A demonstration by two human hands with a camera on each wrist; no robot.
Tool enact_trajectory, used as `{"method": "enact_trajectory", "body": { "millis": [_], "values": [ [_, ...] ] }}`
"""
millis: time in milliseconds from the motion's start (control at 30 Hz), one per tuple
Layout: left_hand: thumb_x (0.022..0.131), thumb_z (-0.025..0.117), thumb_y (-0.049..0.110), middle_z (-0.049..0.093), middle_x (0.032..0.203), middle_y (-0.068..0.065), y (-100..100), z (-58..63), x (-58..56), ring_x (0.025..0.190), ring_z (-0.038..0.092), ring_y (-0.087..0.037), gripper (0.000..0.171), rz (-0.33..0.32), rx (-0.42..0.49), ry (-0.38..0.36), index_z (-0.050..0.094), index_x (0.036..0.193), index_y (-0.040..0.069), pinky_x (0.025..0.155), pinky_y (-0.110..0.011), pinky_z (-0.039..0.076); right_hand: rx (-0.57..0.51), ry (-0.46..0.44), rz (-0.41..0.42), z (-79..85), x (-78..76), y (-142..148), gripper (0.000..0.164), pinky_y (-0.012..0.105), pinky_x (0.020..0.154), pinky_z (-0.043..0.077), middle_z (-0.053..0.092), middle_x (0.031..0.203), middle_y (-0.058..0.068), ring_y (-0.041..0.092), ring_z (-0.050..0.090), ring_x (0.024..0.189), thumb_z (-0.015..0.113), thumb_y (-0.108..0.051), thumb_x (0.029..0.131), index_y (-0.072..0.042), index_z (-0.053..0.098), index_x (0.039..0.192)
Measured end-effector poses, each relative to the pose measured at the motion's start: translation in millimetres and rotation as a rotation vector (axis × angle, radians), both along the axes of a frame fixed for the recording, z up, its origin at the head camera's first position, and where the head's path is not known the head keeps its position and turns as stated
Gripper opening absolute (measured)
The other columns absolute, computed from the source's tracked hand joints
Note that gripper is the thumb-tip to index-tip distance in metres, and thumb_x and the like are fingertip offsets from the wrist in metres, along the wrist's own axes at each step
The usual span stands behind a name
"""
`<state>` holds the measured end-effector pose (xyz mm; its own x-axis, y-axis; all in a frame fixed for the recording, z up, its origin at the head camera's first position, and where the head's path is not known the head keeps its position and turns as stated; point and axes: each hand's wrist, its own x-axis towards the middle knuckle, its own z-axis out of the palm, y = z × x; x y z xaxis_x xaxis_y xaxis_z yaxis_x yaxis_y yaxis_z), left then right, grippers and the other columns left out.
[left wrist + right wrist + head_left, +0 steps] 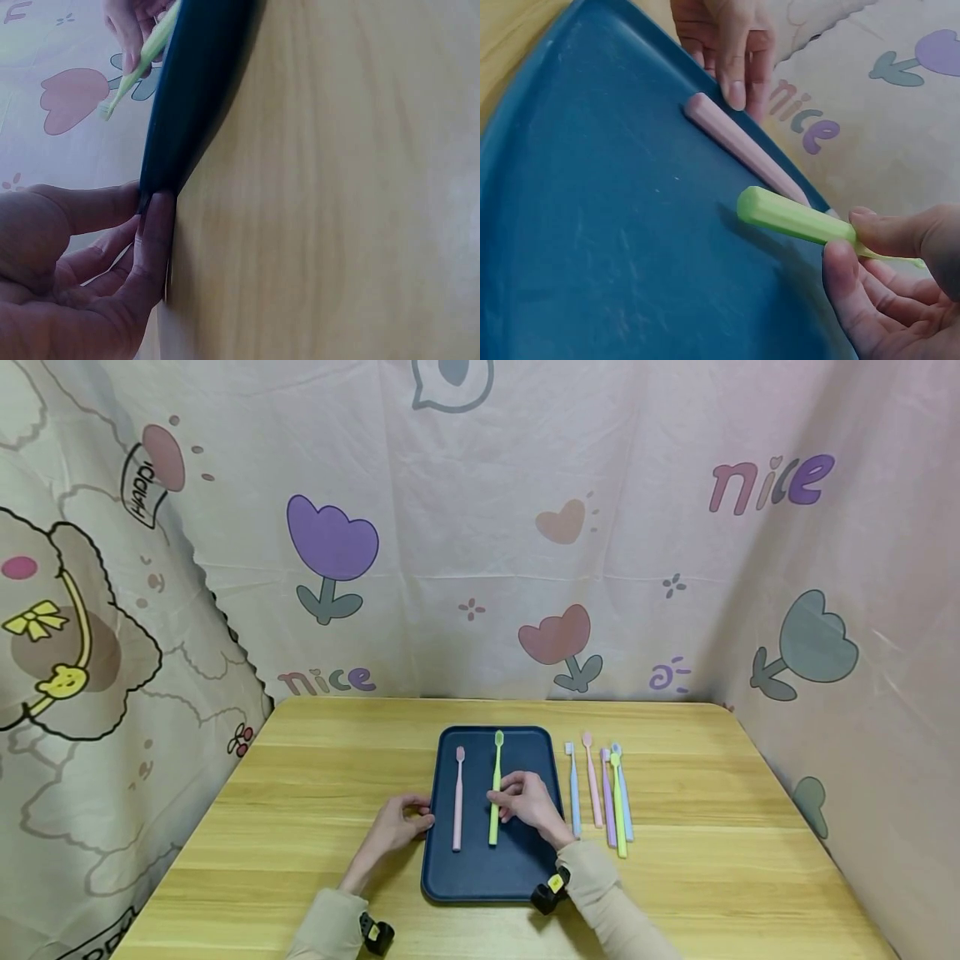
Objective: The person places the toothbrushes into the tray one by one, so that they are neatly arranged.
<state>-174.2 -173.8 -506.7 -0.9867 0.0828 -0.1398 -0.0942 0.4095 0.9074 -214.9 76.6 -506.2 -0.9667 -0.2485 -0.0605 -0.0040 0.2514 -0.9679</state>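
My right hand (528, 799) pinches a lime-green toothbrush (494, 827) by its handle between thumb and fingers. In the right wrist view the green handle (791, 215) is held a little above the dark blue tray (615, 225), with its shadow on the tray. A pink toothbrush (459, 802) lies lengthwise on the left part of the tray (487, 881), bristle end away from me. At the tray's left edge my left hand (401, 822) grips the rim between thumb and fingers, as the left wrist view shows.
Right of the tray, several toothbrushes lie on the wooden table (300, 760): a blue one (575, 793), a pink one (593, 785), a purple one (608, 802), a green one (620, 818) and another blue one (627, 814). A printed curtain (450, 527) hangs behind the table.
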Motion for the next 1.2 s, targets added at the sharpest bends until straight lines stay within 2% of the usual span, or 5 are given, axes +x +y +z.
{"method": "enact_trajectory", "body": {
  "millis": [100,200,467,867,1200],
  "values": [
    [0.092,0.067,-0.001,0.067,0.102,-0.02,1,0.1,0.0,0.077,0.069,-0.018,0.031,0.003,0.0,0.004,0.063,0.12,-0.013,0.071,-0.036,0.063,0.006,0.0,0.011,-4.6,-1.2,-4,0.023,0.034,0.057,0.061,0.071,0.077,0.019,0.013,0.065,0.055,0.073,-0.012,0.092,0.006,0.063,0.103],
    [0.091,0.067,-0.001,0.067,0.102,-0.02,1,0.4,-0.1,0.077,0.069,-0.018,0.032,0.001,0.001,0.007,0.063,0.121,-0.013,0.071,-0.036,0.064,0.005,0.008,0.03,-7.0,-2.0,-7,0.023,0.032,0.056,0.061,0.071,0.075,0.016,0.011,0.064,0.054,0.073,-0.013,0.092,0.005,0.063,0.102],
    [0.091,0.067,-0.002,0.066,0.102,-0.02,0,0.0,0.3,0.078,0.069,-0.018,0.033,-0.014,0.002,0.024,0.062,0.121,-0.014,0.07,-0.035,0.064,0.012,0.023,0.051,-10.2,-1.2,-15,0.021,0.033,0.055,0.061,0.07,0.076,0.017,0.011,0.064,0.053,0.072,-0.012,0.093,0.005,0.064,0.101],
    [0.091,0.067,-0.002,0.066,0.101,-0.019,0,0.1,0.7,0.075,0.069,-0.017,0.031,-0.005,0.0,0.014,0.063,0.12,-0.013,0.069,-0.034,0.063,0.114,0.085,0.057,-14.5,-0.6,-23,0.018,0.03,0.051,0.06,0.071,0.072,0.013,0.016,0.067,0.052,0.073,-0.011,0.091,0.004,0.067,0.099],
    [0.091,0.067,-0.002,0.067,0.101,-0.019,1,0.4,0.2,0.076,0.068,-0.016,0.03,0.011,-0.001,0.007,0.064,0.118,-0.012,0.07,-0.034,0.063,0.143,0.099,0.042,-14.3,0.7,-27,0.031,0.029,0.05,0.058,0.071,0.07,0.012,0.017,0.067,0.05,0.076,-0.014,0.089,0.007,0.065,0.108]
  ]
}}
